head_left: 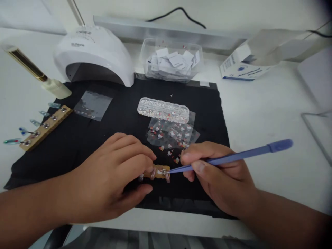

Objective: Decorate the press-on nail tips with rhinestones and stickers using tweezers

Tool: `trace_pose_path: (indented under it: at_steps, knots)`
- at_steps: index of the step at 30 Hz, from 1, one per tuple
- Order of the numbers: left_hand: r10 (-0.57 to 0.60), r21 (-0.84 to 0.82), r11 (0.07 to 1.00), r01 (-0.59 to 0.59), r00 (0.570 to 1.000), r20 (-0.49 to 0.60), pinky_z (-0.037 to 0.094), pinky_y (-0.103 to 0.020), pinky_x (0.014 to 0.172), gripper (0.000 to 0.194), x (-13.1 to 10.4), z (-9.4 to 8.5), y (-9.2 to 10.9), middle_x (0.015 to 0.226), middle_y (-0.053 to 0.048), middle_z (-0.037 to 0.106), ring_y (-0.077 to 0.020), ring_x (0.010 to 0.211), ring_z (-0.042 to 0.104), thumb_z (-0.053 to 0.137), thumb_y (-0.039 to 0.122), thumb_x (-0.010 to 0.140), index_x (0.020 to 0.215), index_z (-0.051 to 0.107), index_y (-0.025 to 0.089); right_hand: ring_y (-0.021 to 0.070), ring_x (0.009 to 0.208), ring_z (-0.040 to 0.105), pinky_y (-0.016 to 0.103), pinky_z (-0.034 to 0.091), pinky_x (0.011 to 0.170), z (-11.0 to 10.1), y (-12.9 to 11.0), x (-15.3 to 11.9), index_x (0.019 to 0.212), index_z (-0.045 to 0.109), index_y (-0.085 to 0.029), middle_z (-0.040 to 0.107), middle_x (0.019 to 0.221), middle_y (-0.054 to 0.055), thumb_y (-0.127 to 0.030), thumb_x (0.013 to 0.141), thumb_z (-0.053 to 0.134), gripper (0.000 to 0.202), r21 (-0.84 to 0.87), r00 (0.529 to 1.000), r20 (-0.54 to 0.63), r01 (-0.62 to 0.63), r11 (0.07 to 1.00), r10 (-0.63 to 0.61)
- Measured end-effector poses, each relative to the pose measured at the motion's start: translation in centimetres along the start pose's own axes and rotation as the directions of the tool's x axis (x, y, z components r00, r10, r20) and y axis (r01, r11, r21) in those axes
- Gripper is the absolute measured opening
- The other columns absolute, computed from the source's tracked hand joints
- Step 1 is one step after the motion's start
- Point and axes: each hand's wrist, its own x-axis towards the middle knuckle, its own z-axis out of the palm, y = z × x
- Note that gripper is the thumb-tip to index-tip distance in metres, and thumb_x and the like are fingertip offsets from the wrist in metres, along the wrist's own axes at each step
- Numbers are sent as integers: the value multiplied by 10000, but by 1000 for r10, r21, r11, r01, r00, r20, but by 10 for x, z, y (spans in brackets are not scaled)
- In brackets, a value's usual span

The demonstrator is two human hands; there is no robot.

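Note:
My right hand (220,173) pinches purple tweezers (233,157), whose thin tips touch the right end of a small wooden holder (157,172) on the black mat. Clear nail tips are mounted on that holder. My left hand (127,166) rests over the holder's left end, fingers curved around it; whether they grip it or only steady it is hard to tell. Just beyond, a clear compartment case (163,110) of small gems lies partly on transparent sticker sheets (172,133) with small red and white figures.
A white nail lamp (95,52) and a plastic bin of paper packets (171,64) stand at the back. On the left are a pale bottle (55,88), a clear bag (93,105) and a wooden stand with nail tips (46,128). An open box (243,64) sits back right.

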Motion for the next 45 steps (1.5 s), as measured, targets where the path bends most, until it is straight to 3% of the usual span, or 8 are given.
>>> trace_pose_path:
  at_steps: [8,18,23,30,45]
  knots:
    - [14,13,1000,-13,998,-59,403,-371,819,135,-2,9,3,994,16,713,-169,899,639,613,158,926,1021,528,205,112,669,664,244,583,643,0,-2,-5,1041,763,-362,731,799,-18,-119,918,594,321,-96,985,156,94,991,-79]
    - [13,54,998,-10,998,-58,401,-379,804,126,-1,10,3,961,1,704,-181,871,619,605,190,933,1031,529,211,120,623,690,220,585,544,5,-3,-4,935,786,-324,740,745,-13,-109,873,634,271,-45,997,69,26,999,-23]
    - [28,45,999,-26,998,-57,416,-384,856,150,-1,9,4,1012,-4,697,-187,955,613,619,195,923,1043,530,209,102,549,666,182,529,453,9,-4,-1,843,785,-292,724,692,-18,-91,820,652,242,37,999,8,-50,998,49]
    - [22,55,998,-19,998,-64,424,-395,891,112,-3,7,4,1042,2,693,-178,976,600,644,168,914,983,561,199,95,502,650,173,518,441,13,-3,3,802,785,-275,684,586,-34,-92,787,651,227,45,995,-33,-96,994,98]
    - [22,25,1000,-20,997,-80,405,-400,848,109,-3,11,3,1000,-13,708,-188,893,616,636,144,906,970,563,193,103,522,666,177,519,453,14,-5,7,788,756,-249,688,587,-30,-107,798,650,178,78,981,-44,-187,979,191]
